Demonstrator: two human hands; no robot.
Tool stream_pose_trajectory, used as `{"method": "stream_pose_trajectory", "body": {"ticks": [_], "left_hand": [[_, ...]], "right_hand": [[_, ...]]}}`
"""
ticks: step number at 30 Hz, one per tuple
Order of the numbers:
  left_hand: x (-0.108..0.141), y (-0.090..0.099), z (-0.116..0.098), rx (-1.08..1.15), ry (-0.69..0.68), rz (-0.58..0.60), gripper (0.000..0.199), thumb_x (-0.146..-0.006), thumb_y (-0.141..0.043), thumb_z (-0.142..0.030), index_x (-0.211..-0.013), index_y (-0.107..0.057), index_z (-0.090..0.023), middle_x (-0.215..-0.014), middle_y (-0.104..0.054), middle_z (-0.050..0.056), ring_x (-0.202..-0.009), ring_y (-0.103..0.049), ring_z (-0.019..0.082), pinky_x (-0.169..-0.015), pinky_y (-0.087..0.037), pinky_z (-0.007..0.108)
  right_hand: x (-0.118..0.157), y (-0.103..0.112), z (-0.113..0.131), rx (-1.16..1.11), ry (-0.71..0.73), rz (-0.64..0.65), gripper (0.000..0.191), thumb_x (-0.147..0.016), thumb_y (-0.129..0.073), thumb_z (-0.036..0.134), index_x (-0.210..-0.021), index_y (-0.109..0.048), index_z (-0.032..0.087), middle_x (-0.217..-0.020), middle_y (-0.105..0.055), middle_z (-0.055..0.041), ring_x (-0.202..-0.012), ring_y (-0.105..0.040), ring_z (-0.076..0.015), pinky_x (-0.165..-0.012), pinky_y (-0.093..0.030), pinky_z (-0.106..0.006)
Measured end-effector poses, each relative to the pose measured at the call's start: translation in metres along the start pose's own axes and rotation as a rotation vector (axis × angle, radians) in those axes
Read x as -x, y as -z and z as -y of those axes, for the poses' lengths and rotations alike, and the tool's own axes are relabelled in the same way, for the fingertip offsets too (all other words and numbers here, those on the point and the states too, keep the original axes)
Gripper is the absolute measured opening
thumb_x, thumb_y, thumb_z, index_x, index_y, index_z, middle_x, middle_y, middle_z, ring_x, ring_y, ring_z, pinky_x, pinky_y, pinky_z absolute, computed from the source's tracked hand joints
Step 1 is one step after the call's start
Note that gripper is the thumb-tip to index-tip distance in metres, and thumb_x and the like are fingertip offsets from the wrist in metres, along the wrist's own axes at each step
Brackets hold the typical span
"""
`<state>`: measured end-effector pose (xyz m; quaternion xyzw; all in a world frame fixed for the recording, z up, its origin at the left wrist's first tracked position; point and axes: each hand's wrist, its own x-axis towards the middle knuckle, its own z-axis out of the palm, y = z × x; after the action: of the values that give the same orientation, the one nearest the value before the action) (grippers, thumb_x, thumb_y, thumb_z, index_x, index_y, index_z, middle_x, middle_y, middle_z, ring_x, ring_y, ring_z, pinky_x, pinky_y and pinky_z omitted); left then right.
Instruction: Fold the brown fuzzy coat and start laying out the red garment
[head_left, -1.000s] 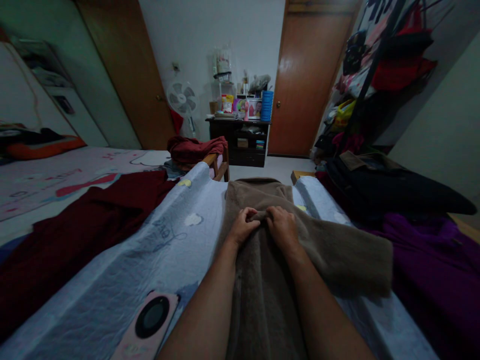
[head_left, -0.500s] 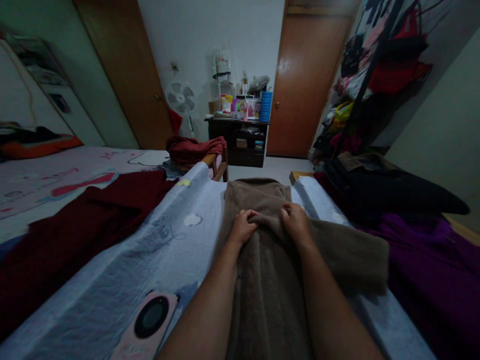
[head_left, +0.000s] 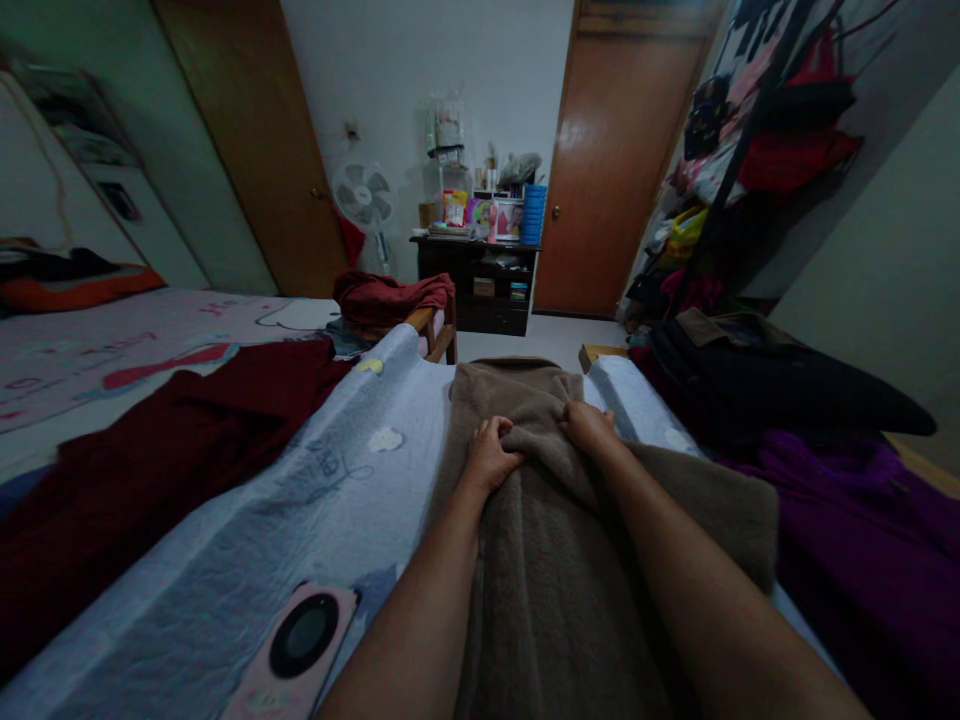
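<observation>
A brown, fleecy coat (head_left: 559, 560) lies lengthwise on the bed in front of me, its far end near the bed's foot. One sleeve (head_left: 709, 510) sticks out to the right, partly behind my right forearm. My left hand (head_left: 491, 455) is closed on the cloth near the upper middle of the coat. My right hand (head_left: 589, 428) pinches the fabric a little farther right. Between both hands the cloth is bunched into a raised fold. Some of my fingertips are hidden in the material.
A pink phone (head_left: 296, 650) rests on the pale blue sheet (head_left: 322, 520) at lower left. Dark red clothing (head_left: 172, 450) lies to the left. Purple clothing (head_left: 847, 530) and a dark folded pile (head_left: 787, 380) are on the right. A fan (head_left: 365, 195) stands beyond the bed.
My right hand has shifted slightly left and its forearm now slants farther out over the sleeve. The fold between my hands has changed shape a little. My left hand moved only slightly.
</observation>
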<state>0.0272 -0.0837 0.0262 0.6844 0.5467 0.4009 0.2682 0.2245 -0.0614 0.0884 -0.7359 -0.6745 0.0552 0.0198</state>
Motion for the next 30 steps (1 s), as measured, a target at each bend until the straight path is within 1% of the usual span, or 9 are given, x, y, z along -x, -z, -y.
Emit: {"method": "stream_pose_trajectory", "body": {"ticks": [3, 5, 7, 9, 14, 18, 22, 25, 30], "left_hand": [[0.0, 0.0, 0.0, -0.002, 0.017, 0.007, 0.053, -0.055, -0.072, -0.011, -0.103, -0.052, -0.022, -0.105, -0.057, 0.003, -0.101, -0.056, 0.022, -0.092, -0.043, 0.035], [0.001, 0.0, 0.0, -0.005, 0.019, 0.015, 0.055, -0.055, -0.07, -0.01, -0.106, -0.051, -0.023, -0.107, -0.056, 0.003, -0.102, -0.056, 0.022, -0.093, -0.043, 0.035], [0.001, 0.0, 0.001, -0.011, 0.015, 0.019, 0.057, -0.056, -0.07, -0.01, -0.107, -0.049, -0.023, -0.107, -0.055, 0.003, -0.104, -0.056, 0.022, -0.095, -0.042, 0.036], [0.001, 0.001, 0.0, -0.025, 0.01, 0.023, 0.056, -0.057, -0.068, -0.01, -0.108, -0.048, -0.022, -0.108, -0.055, 0.004, -0.105, -0.055, 0.023, -0.095, -0.042, 0.036], [0.002, 0.003, -0.002, -0.082, -0.003, 0.037, 0.057, -0.06, -0.063, -0.009, -0.113, -0.047, -0.023, -0.113, -0.053, 0.006, -0.111, -0.051, 0.024, -0.098, -0.04, 0.036], [0.003, 0.004, -0.002, -0.094, -0.019, 0.053, 0.061, -0.058, -0.06, -0.006, -0.115, -0.045, -0.023, -0.115, -0.052, 0.007, -0.113, -0.049, 0.024, -0.1, -0.039, 0.036], [0.002, 0.004, -0.002, -0.106, -0.016, 0.076, 0.062, -0.058, -0.06, -0.006, -0.114, -0.044, -0.024, -0.115, -0.052, 0.006, -0.113, -0.049, 0.025, -0.1, -0.038, 0.037], [0.002, 0.004, -0.002, -0.118, -0.009, 0.082, 0.062, -0.058, -0.059, -0.006, -0.115, -0.044, -0.024, -0.116, -0.052, 0.007, -0.113, -0.049, 0.026, -0.099, -0.038, 0.038], [0.001, 0.002, -0.001, -0.142, -0.007, 0.079, 0.058, -0.058, -0.058, -0.006, -0.112, -0.047, -0.025, -0.115, -0.052, 0.006, -0.114, -0.048, 0.027, -0.098, -0.038, 0.039]], "right_hand": [[-0.006, 0.004, -0.004, 0.007, 0.03, 0.003, 0.025, -0.085, -0.056, 0.03, -0.107, -0.064, 0.022, -0.115, -0.067, -0.0102, -0.107, -0.06, -0.0272, -0.088, -0.043, -0.042], [-0.012, 0.009, -0.008, 0.006, 0.048, 0.004, 0.024, -0.084, -0.057, 0.03, -0.106, -0.064, 0.022, -0.113, -0.067, -0.0085, -0.104, -0.061, -0.0248, -0.083, -0.044, -0.035], [-0.017, 0.015, -0.011, 0.01, 0.065, -0.006, 0.023, -0.084, -0.057, 0.029, -0.104, -0.064, 0.022, -0.111, -0.068, -0.0081, -0.103, -0.061, -0.0238, -0.08, -0.044, -0.031], [-0.022, 0.022, -0.01, 0.019, 0.071, -0.035, 0.024, -0.086, -0.055, 0.028, -0.107, -0.064, 0.021, -0.112, -0.067, -0.0096, -0.104, -0.06, -0.0247, -0.081, -0.043, -0.032], [-0.032, 0.034, 0.003, 0.089, 0.062, -0.195, 0.029, -0.093, -0.044, 0.027, -0.116, -0.06, 0.018, -0.115, -0.063, -0.0157, -0.11, -0.057, -0.0291, -0.089, -0.039, -0.038], [-0.041, 0.027, 0.008, 0.101, 0.097, -0.288, 0.029, -0.095, -0.042, 0.025, -0.117, -0.059, 0.017, -0.118, -0.061, -0.0163, -0.114, -0.052, -0.0281, -0.093, -0.036, -0.038], [-0.051, 0.003, -0.001, -0.028, 0.06, -0.183, 0.03, -0.094, -0.047, 0.027, -0.119, -0.057, 0.015, -0.122, -0.06, -0.0151, -0.113, -0.053, -0.0256, -0.09, -0.038, -0.032], [-0.058, -0.012, -0.014, -0.071, 0.041, -0.111, 0.033, -0.092, -0.051, 0.033, -0.118, -0.057, 0.012, -0.121, -0.06, -0.0153, -0.111, -0.055, -0.0241, -0.089, -0.039, -0.03], [-0.062, -0.016, -0.038, -0.068, 0.018, -0.052, 0.046, -0.092, -0.05, 0.05, -0.114, -0.059, 0.01, -0.118, -0.062, -0.0182, -0.108, -0.058, -0.0256, -0.088, -0.041, -0.032]]}}
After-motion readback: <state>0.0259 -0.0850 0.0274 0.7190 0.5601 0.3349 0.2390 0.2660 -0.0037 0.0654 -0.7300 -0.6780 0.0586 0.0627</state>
